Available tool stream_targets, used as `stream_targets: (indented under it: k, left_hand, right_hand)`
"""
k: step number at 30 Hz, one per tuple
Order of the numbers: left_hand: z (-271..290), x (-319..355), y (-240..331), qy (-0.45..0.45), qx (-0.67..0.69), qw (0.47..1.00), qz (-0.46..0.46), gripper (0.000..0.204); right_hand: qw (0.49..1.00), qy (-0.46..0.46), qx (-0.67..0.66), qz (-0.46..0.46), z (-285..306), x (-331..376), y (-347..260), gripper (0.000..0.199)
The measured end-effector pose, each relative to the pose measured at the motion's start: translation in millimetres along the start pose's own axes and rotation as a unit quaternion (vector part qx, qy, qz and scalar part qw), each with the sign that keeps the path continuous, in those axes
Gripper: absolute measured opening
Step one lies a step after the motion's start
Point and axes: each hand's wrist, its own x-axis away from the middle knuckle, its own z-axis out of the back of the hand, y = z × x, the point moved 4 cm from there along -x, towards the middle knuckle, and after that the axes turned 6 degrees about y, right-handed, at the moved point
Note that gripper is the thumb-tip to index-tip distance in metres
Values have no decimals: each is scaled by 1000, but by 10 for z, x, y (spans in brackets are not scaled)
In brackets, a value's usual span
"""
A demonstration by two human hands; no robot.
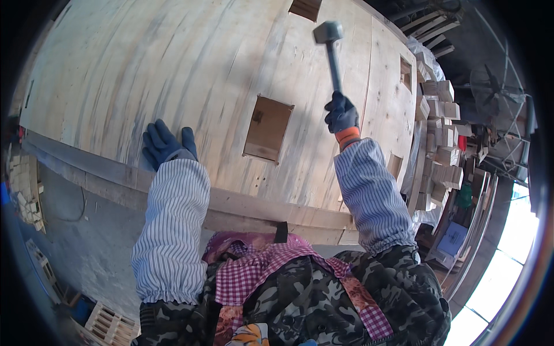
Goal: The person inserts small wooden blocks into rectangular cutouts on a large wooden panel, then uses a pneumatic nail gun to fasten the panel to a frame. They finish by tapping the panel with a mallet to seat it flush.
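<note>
My right hand (342, 114), in a dark glove with an orange cuff, is closed round the handle of a hammer (329, 33). The hammer's blocky metal head points away from me, over the plywood panel (190, 75); how high it is above the wood I cannot tell. My left hand (167, 143), gloved in dark blue, lies flat near the panel's front edge with its fingers spread. Between my hands, a rectangular opening (268, 128) is cut through the panel. Striped sleeves cover both forearms.
More cut openings show at the far edge (305, 8) and right side (406, 73) of the panel. Stacked wood blocks (443, 130) line the right, with a standing fan (490, 86) beyond. Wooden pallets (109, 324) lie on the concrete floor (98, 242) at lower left.
</note>
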Motion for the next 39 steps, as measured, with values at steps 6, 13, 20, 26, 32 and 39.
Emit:
stream_targets:
  k: [6, 13, 20, 26, 32, 39]
  left_hand:
    - [11, 0, 8, -44, -1, 999, -3, 70]
    - [12, 7, 5, -14, -6, 1000, -10, 70]
    - [-5, -11, 12, -13, -31, 999, -15, 70]
    - [-26, -13, 3, 78, 17, 997, -14, 67]
    - [-64, 20, -25, 53, 16, 998, -18, 67]
    - [10, -37, 10, 2, 17, 1000, -2, 68]
  right_hand:
    - [997, -62, 7, -34, 304, -298, 175, 63]
    - [924, -67, -223, 303, 435, -13, -804, 54]
    - [990, -51, 104, -83, -111, -185, 229, 51]
    - [992, -124, 13, 6, 168, -167, -233, 57]
    - [961, -67, -168, 210, 159, 124, -609, 53]
    - [987, -67, 59, -135, 7, 33, 470, 56]
